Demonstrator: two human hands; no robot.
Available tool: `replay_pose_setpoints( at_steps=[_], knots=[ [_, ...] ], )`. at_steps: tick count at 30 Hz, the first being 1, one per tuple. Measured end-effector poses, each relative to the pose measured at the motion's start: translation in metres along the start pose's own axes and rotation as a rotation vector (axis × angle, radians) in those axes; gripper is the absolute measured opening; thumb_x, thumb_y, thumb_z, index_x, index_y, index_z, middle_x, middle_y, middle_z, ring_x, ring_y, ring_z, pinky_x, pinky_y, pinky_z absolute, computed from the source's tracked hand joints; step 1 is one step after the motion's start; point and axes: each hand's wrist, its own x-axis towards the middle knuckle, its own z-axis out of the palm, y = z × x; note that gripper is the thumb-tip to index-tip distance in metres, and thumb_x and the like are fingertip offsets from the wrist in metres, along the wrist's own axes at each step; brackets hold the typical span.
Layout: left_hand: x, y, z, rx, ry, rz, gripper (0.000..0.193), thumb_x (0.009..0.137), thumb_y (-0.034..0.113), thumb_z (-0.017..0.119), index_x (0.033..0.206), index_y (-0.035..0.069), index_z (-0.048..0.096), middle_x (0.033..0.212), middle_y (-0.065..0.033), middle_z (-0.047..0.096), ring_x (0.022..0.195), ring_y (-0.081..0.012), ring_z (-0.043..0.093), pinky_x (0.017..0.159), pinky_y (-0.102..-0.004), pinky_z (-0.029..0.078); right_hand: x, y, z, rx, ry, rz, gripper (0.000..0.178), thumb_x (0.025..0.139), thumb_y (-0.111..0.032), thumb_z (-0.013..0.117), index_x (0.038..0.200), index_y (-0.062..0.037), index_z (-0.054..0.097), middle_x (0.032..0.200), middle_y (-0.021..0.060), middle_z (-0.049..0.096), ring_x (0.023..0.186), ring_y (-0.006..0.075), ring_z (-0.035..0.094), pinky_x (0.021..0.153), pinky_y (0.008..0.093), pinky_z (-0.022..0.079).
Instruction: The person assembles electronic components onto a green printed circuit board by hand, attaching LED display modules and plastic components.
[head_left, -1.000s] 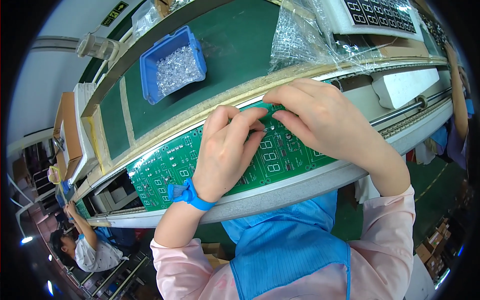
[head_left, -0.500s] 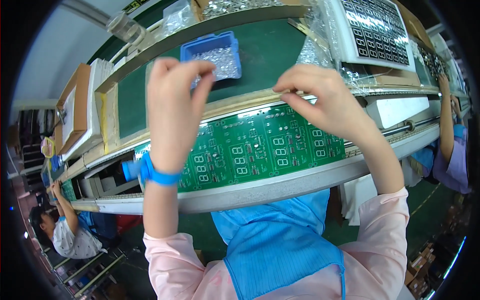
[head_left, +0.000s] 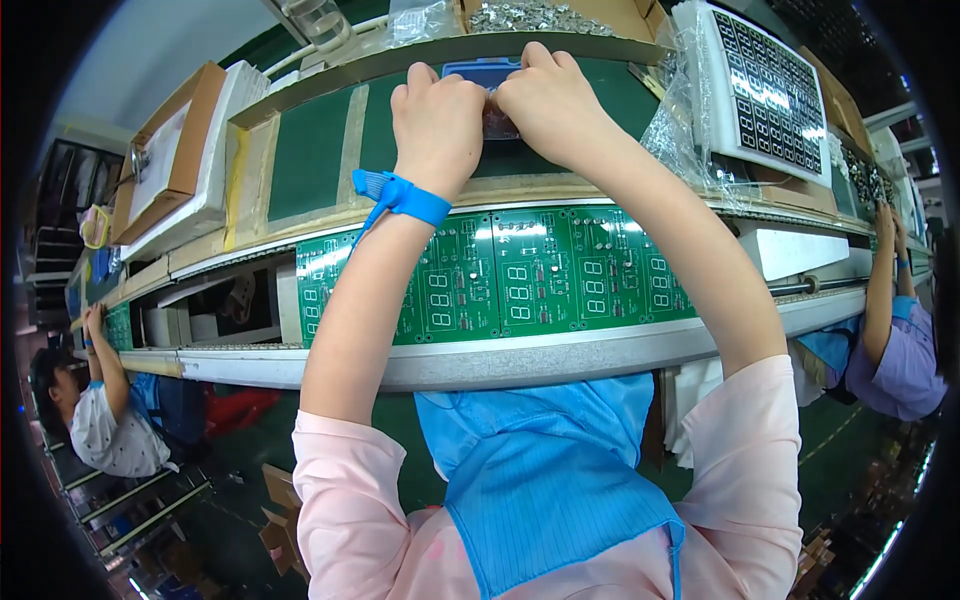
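Observation:
My left hand (head_left: 438, 125) and my right hand (head_left: 550, 105) are side by side over the small blue bin (head_left: 482, 68), covering most of it. Both hands have their fingers curled downward, with the fingertips hidden in or behind the bin's opening; whatever they pinch does not show. A blue strap (head_left: 400, 200) circles my left wrist. Nearer to me, below my forearms, a row of green circuit boards (head_left: 540, 325) with white digit outlines and small components lies on the rail track. My forearms cross over parts of the boards.
White foam with black digit displays (head_left: 765, 90) stands at the right beside clear plastic wrap (head_left: 685, 150). A cardboard box (head_left: 180, 145) sits at the left, and metal parts (head_left: 540, 18) lie at the back. Co-workers (head_left: 120, 415) work at both sides.
Both hands have moved away from me and together, from above the boards and the bin's near side to the bin. The view has shifted, so the bin appears farther right.

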Motion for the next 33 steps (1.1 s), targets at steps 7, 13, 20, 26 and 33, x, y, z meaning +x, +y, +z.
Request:
replay_pose_setpoints(
  at_steps=[7, 13, 20, 26, 33],
  knots=[
    [-0.002, -0.005, -0.004, -0.218, 0.219, 0.048, 0.015, 0.074, 0.009, 0.076, 0.089, 0.011, 0.079, 0.088, -0.005, 0.073, 0.091, -0.0295, 0.058, 0.081, -0.0404, 0.049, -0.009, 0.009, 0.006, 0.15, 0.214, 0.022, 0.012, 0.077, -0.018, 0.072, 0.085, -0.0121, 0.079, 0.086, 0.0061, 0.072, 0.097, 0.0262, 0.061, 0.081, 0.041, 0.047],
    [-0.044, 0.025, -0.056, -0.426, 0.32, 0.106, 0.01, 0.075, 0.012, 0.076, 0.085, 0.009, 0.077, 0.081, -0.0068, 0.071, 0.085, -0.0283, 0.059, 0.078, -0.0398, 0.049, -0.068, 0.005, -0.048, 0.737, 0.21, 0.228, 0.012, 0.086, -0.009, 0.068, 0.093, -0.0062, 0.077, 0.091, 0.0085, 0.073, 0.079, 0.0198, 0.068, 0.071, 0.034, 0.053],
    [-0.083, 0.051, -0.027, -0.967, 0.082, 0.069, 0.019, 0.074, 0.004, 0.078, 0.093, 0.007, 0.078, 0.084, -0.0041, 0.07, 0.085, -0.0246, 0.054, 0.076, -0.0351, 0.049, -0.133, 0.0, -0.038, 1.546, -0.021, 0.714, 0.012, 0.093, 0.001, 0.06, 0.102, 0.0059, 0.067, 0.102, 0.0118, 0.073, 0.088, 0.0138, 0.07, 0.075, 0.0257, 0.056],
    [-0.092, 0.049, -0.015, -0.988, 0.015, 0.144, 0.027, 0.072, -0.001, 0.076, 0.098, 0.007, 0.078, 0.09, -0.0019, 0.07, 0.085, -0.022, 0.053, 0.074, -0.033, 0.048, -0.146, 0.008, -0.033, 1.505, 0.055, 0.542, 0.012, 0.087, 0.003, 0.07, 0.099, 0.0049, 0.072, 0.106, 0.0135, 0.071, 0.091, 0.0152, 0.069, 0.082, 0.025, 0.055],
    [-0.093, 0.046, -0.019, -0.914, 0.042, 0.181, 0.029, 0.07, -0.001, 0.075, 0.097, 0.008, 0.077, 0.089, -0.002, 0.069, 0.085, -0.0238, 0.052, 0.073, -0.0331, 0.048, -0.149, 0.0, -0.042, 1.674, -0.067, 0.638, 0.015, 0.085, 0.006, 0.071, 0.099, 0.0041, 0.075, 0.102, 0.0112, 0.071, 0.094, 0.0154, 0.067, 0.081, 0.0255, 0.056]
  ],
)
